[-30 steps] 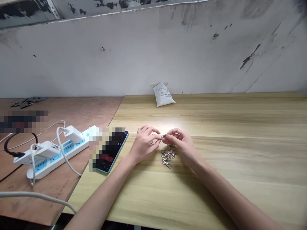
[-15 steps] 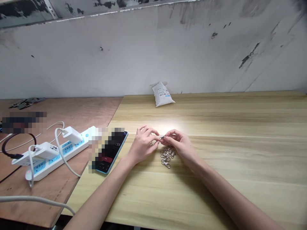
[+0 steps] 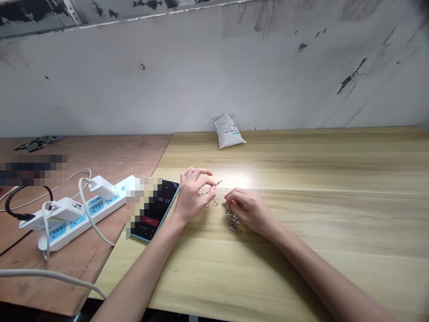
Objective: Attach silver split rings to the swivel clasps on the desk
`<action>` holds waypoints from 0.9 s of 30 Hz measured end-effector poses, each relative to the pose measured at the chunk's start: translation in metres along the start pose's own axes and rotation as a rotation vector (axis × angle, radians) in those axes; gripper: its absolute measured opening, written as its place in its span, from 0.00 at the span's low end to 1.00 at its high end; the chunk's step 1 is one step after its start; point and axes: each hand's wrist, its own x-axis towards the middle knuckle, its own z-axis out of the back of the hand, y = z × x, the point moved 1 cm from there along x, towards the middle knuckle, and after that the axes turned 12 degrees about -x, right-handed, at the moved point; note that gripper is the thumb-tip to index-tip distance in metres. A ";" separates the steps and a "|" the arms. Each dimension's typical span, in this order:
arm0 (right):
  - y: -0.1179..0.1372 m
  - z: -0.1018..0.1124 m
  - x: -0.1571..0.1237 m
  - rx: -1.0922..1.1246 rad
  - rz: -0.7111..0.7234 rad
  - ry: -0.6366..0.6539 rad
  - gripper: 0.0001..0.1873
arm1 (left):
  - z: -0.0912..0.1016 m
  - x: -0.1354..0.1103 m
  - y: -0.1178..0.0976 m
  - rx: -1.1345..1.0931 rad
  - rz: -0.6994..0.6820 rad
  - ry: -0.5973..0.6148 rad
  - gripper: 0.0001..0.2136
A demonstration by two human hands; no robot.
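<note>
My left hand (image 3: 196, 193) pinches a small metal swivel clasp (image 3: 218, 183) between thumb and forefinger, just above the tabletop. Beneath those fingers lie several small metal rings (image 3: 215, 203), partly covered by the hand. My right hand (image 3: 248, 208) rests over a pile of silvery swivel clasps (image 3: 233, 222), its fingers bent down and close together at the pile's far edge. Whatever the right fingertips grip is hidden by the hand. Part of the pile is also covered.
A phone (image 3: 156, 210) with a timer on its screen lies left of my left hand. Farther left, a white power strip (image 3: 89, 214) carries chargers and cables on a brown board. A white labelled packet (image 3: 229, 132) stands by the wall at the back of the wooden table (image 3: 328, 205).
My hands have come apart. The left has moved up and left with the clasp, and the right has let it go and dropped onto the pile. More of the rings now show.
</note>
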 end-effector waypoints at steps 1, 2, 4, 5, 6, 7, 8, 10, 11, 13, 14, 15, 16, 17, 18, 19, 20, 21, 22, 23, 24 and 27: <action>0.000 0.001 0.000 -0.023 -0.005 -0.017 0.09 | 0.001 0.000 0.000 0.003 -0.009 -0.012 0.04; 0.000 0.003 0.000 -0.035 -0.021 -0.049 0.09 | 0.001 0.000 0.000 0.006 -0.022 -0.018 0.04; 0.002 0.008 0.002 -0.042 -0.065 -0.121 0.09 | 0.001 0.000 -0.002 0.010 -0.057 -0.020 0.04; 0.003 0.010 0.003 -0.037 -0.083 -0.139 0.08 | 0.001 0.000 -0.004 0.012 -0.077 -0.019 0.04; 0.004 0.011 0.004 -0.026 -0.099 -0.139 0.08 | 0.000 0.000 -0.005 0.013 -0.097 -0.017 0.03; 0.004 0.012 0.004 -0.008 -0.113 -0.126 0.08 | -0.001 0.000 -0.008 0.012 -0.117 -0.016 0.03; 0.005 0.011 0.005 0.014 -0.119 -0.105 0.09 | -0.002 -0.001 -0.010 0.010 -0.137 -0.013 0.03; 0.005 0.010 0.006 0.055 -0.092 -0.068 0.12 | -0.005 -0.002 -0.013 0.004 -0.177 -0.002 0.03; 0.005 0.009 0.006 0.067 -0.063 -0.056 0.12 | -0.006 -0.002 -0.015 -0.001 -0.197 0.006 0.03; 0.005 0.007 0.006 0.067 -0.008 -0.034 0.09 | -0.007 -0.003 -0.017 -0.011 -0.233 0.019 0.03; 0.004 0.007 0.006 0.056 0.003 -0.023 0.08 | -0.008 -0.003 -0.018 -0.015 -0.244 0.025 0.03; 0.003 0.007 0.006 0.041 0.002 -0.014 0.09 | -0.008 -0.003 -0.018 -0.017 -0.248 0.028 0.03; 0.002 0.007 0.006 0.018 -0.006 -0.012 0.09 | -0.008 -0.003 -0.019 -0.016 -0.246 0.030 0.03; 0.000 0.009 0.006 -0.012 -0.015 -0.020 0.09 | -0.008 -0.003 -0.018 -0.011 -0.239 0.029 0.03; -0.002 0.010 0.005 -0.046 -0.020 -0.040 0.08 | -0.007 -0.003 -0.018 -0.003 -0.229 0.029 0.03; -0.003 0.012 0.005 -0.082 -0.018 -0.068 0.08 | -0.007 -0.003 -0.017 0.008 -0.217 0.029 0.03; -0.005 0.014 0.005 -0.119 -0.011 -0.099 0.07 | -0.006 -0.003 -0.016 0.021 -0.204 0.029 0.03; -0.006 0.015 0.005 -0.151 -0.003 -0.128 0.07 | -0.006 -0.003 -0.015 0.033 -0.195 0.030 0.03; -0.007 0.017 0.006 -0.174 0.003 -0.151 0.07 | -0.006 -0.003 -0.014 0.043 -0.190 0.033 0.03; -0.007 0.018 0.006 -0.187 0.006 -0.162 0.08 | -0.006 -0.003 -0.013 0.050 -0.191 0.035 0.03; -0.007 0.018 0.006 -0.188 0.006 -0.159 0.08 | -0.007 -0.003 -0.012 0.052 -0.199 0.036 0.03; -0.002 0.017 0.007 -0.099 -0.013 -0.081 0.10 | -0.008 -0.003 -0.013 0.047 -0.249 0.027 0.03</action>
